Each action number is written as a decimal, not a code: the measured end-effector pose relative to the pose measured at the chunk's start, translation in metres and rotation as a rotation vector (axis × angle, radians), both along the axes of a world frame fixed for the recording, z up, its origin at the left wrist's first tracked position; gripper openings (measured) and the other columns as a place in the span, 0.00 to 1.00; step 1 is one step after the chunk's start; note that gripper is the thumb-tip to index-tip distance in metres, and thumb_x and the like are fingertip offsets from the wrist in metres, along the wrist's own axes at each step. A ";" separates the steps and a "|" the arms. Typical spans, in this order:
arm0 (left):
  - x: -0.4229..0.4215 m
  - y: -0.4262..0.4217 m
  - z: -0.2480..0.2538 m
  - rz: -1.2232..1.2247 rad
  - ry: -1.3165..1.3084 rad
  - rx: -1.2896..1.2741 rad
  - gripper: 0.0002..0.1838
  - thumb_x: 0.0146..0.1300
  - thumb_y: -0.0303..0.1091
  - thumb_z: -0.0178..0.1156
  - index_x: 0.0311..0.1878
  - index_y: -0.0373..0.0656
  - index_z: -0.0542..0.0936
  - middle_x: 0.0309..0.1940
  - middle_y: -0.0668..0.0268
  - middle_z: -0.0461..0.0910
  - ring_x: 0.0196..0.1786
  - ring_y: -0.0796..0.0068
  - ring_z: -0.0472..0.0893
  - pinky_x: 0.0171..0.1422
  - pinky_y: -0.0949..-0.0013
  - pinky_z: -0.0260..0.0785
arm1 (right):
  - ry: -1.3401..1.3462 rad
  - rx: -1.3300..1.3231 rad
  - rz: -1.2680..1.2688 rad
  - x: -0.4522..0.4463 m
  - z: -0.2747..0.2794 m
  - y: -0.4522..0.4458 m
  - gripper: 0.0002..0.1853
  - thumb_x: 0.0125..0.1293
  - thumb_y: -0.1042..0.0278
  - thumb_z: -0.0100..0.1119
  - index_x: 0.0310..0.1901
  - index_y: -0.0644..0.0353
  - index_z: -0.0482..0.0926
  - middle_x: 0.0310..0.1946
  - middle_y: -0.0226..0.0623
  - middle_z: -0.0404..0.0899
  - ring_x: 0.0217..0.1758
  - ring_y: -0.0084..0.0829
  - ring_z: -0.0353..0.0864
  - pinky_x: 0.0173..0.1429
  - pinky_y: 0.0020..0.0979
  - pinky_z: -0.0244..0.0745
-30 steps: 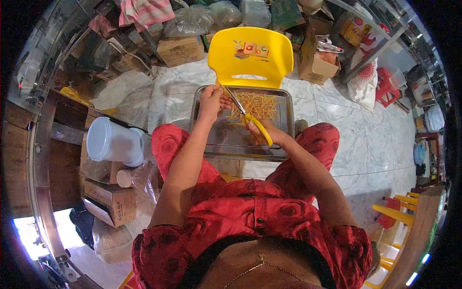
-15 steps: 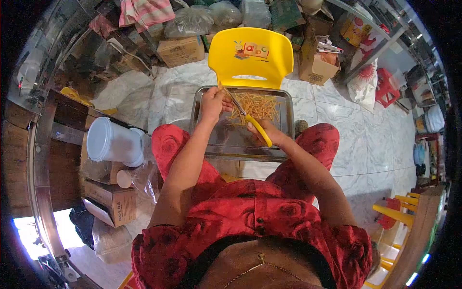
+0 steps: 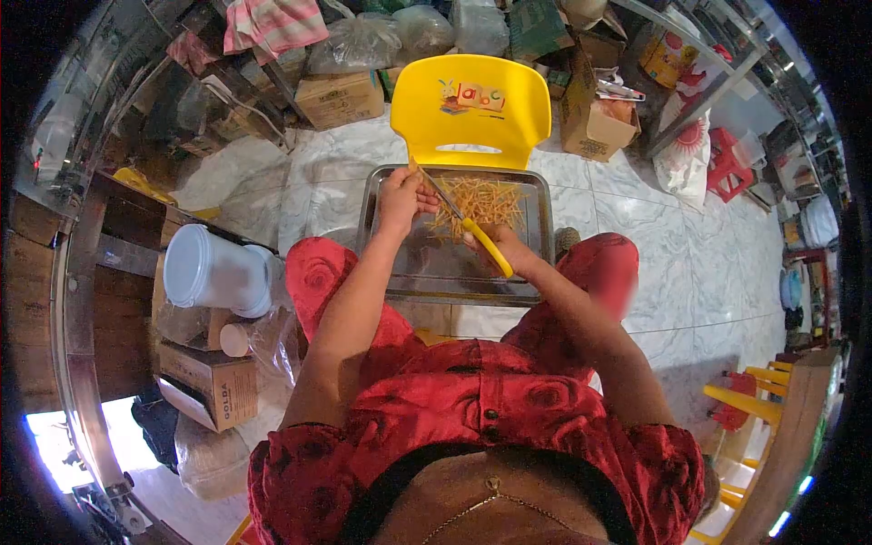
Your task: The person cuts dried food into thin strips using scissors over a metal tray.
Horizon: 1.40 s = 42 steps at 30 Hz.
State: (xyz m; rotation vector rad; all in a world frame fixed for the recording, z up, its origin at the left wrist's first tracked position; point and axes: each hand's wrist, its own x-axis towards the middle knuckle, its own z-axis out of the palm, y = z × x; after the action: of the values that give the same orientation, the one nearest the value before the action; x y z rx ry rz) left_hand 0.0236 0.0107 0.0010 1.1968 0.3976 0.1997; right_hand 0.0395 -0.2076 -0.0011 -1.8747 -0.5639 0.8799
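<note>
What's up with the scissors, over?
Right hand gripping scissors. Left hand beside the blades, hold unclear. Thin strips piled on tray. Nothing seen blocking.

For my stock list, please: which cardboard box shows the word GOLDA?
The lower-left cardboard box, below the pale bucket in the picture; no other box legibly shows that word.

"What's the bare right hand [image 3: 505,251] gripping?"

"Yellow-handled metal scissors [image 3: 487,244], blades slanting toward the bare left hand [image 3: 401,202], which pinches a small tan piece [image 3: 413,164]."

"And beneath?"

"A rectangular grey metal tray [image 3: 429,258] bearing thin golden strips [image 3: 488,202] (loosely tangled), just beside a curved yellow plastic chair back [image 3: 472,113]."
</note>
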 end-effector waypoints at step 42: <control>-0.008 -0.017 0.008 -0.098 0.112 0.254 0.09 0.65 0.33 0.45 0.41 0.36 0.70 0.20 0.60 0.75 0.19 0.70 0.78 0.18 0.73 0.71 | 0.076 0.119 0.050 0.001 -0.006 0.003 0.20 0.64 0.50 0.51 0.38 0.63 0.70 0.14 0.27 0.67 0.13 0.21 0.68 0.17 0.24 0.60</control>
State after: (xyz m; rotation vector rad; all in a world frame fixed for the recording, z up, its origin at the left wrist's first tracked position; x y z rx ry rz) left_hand 0.0159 -0.0067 0.0089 1.4789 0.4188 0.1004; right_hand 0.0403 -0.2047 -0.0073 -1.7199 -0.6057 0.9262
